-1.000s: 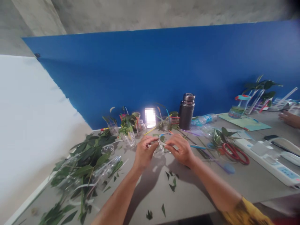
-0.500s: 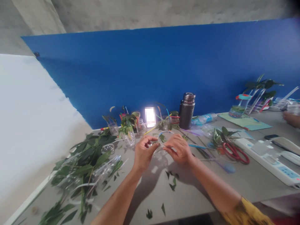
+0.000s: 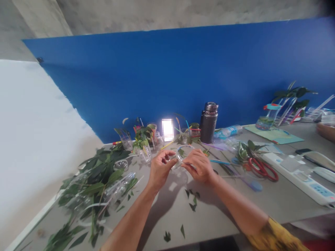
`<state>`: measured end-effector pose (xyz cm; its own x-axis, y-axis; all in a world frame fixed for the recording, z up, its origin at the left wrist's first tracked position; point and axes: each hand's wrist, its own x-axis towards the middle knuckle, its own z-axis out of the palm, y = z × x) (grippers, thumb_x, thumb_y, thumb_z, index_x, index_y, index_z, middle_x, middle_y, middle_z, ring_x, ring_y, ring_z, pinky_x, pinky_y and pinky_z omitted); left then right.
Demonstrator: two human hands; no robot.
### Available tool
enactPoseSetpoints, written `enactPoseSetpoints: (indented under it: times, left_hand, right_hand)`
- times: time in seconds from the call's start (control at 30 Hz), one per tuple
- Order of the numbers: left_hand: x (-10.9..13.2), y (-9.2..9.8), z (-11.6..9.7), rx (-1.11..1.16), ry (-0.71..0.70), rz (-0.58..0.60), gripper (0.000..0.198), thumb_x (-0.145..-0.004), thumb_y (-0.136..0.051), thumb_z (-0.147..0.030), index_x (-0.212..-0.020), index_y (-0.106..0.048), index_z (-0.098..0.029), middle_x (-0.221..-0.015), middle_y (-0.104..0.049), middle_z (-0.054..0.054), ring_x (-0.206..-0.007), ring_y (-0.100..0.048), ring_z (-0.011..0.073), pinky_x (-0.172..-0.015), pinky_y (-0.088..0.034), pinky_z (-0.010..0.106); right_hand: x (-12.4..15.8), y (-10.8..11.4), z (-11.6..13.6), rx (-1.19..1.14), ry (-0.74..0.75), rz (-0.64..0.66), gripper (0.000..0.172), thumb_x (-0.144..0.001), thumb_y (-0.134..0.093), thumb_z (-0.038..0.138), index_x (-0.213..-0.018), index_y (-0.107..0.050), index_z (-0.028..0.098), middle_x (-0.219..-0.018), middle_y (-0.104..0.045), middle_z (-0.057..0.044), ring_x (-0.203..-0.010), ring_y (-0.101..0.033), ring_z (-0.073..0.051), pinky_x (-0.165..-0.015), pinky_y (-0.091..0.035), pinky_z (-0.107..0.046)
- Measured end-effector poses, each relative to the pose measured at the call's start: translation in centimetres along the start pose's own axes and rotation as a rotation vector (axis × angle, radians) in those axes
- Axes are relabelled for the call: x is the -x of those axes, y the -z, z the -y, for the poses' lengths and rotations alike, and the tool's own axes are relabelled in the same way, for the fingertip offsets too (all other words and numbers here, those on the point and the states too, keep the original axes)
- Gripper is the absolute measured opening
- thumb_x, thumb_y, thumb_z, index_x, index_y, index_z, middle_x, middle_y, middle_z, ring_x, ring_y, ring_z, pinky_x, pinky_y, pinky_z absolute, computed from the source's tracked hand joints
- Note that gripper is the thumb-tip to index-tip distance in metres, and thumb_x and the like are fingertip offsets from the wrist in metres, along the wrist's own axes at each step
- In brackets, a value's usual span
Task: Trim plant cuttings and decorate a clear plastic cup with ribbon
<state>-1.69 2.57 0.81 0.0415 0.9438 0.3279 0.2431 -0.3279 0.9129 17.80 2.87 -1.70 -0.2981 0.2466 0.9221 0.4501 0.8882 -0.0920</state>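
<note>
On the grey table (image 3: 211,223), left hand (image 3: 160,169) and right hand (image 3: 199,166) pinch a clear plastic ring (image 3: 178,153); leaves (image 3: 95,189) lie left.

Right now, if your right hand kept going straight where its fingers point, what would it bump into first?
Beyond the clear plastic piece at its fingertips, the right hand would probably bump the left hand, though depth is hard to judge.
</note>
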Motion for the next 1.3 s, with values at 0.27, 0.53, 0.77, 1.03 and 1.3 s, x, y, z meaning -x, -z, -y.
enactPoseSetpoints:
  times: [0.27, 0.53, 0.77, 1.03, 1.3]
  left_hand:
    - [-0.1, -0.1, 0.1, -0.015, -0.057, -0.007, 0.019, -0.075, -0.077, -0.039, -0.076, -0.076, -0.020, -0.084, -0.064, 0.001, -0.071, -0.049, 0.0132, -0.068, -0.040, 0.026]
    - [0.0, 0.0, -0.1, 0.036, 0.036, 0.034, 0.023, -0.072, -0.077, -0.041, -0.075, -0.072, -0.018, -0.075, -0.059, -0.001, -0.063, -0.043, 0.0110, -0.062, -0.037, 0.025]
    - [0.1, -0.2, 0.0, -0.060, -0.109, 0.088, 0.023, -0.081, -0.069, -0.038, -0.071, -0.063, -0.019, -0.082, -0.063, 0.001, -0.071, -0.051, 0.0132, -0.068, -0.041, 0.026]
    - [0.1, -0.7, 1.2, -0.225, -0.397, -0.005, 0.021, -0.090, -0.067, -0.036, -0.077, -0.062, -0.021, -0.088, -0.064, 0.003, -0.083, -0.059, 0.0179, -0.079, -0.049, 0.031]
    - [-0.2, -0.1, 1.9, -0.299, -0.488, -0.016, 0.021, -0.097, -0.063, -0.040, -0.105, -0.071, -0.022, -0.106, -0.069, 0.007, -0.100, -0.064, 0.0219, -0.091, -0.051, 0.036]
  right_hand:
    - [0.0, 0.0, 0.3, 0.040, 0.006, 0.029, 0.009, -0.102, -0.062, 0.023, -0.093, -0.064, 0.020, -0.077, -0.071, -0.004, -0.073, -0.061, -0.018, -0.075, -0.045, -0.034]
    - [0.3, -0.3, 0.2, 0.042, 0.001, 0.028, 0.010, -0.102, -0.061, 0.023, -0.092, -0.063, 0.021, -0.077, -0.072, -0.003, -0.072, -0.062, -0.018, -0.077, -0.045, -0.034]
    - [0.2, -0.1, 0.3, 0.183, -0.019, 0.063, 0.017, -0.103, -0.059, 0.023, -0.086, -0.063, 0.020, -0.073, -0.071, -0.003, -0.069, -0.060, -0.018, -0.075, -0.041, -0.034]
    - [0.7, -0.2, 0.1, 0.345, -0.190, 0.204, 0.026, -0.101, -0.053, 0.022, -0.117, -0.073, 0.019, -0.069, -0.071, -0.002, -0.062, -0.060, -0.017, -0.065, -0.035, -0.030]
    - [0.8, 0.0, -0.4, 0.186, -0.257, 0.251, 0.033, -0.105, -0.051, 0.032, -0.085, -0.075, 0.021, -0.066, -0.069, -0.002, -0.061, -0.060, -0.014, -0.063, -0.034, -0.027]
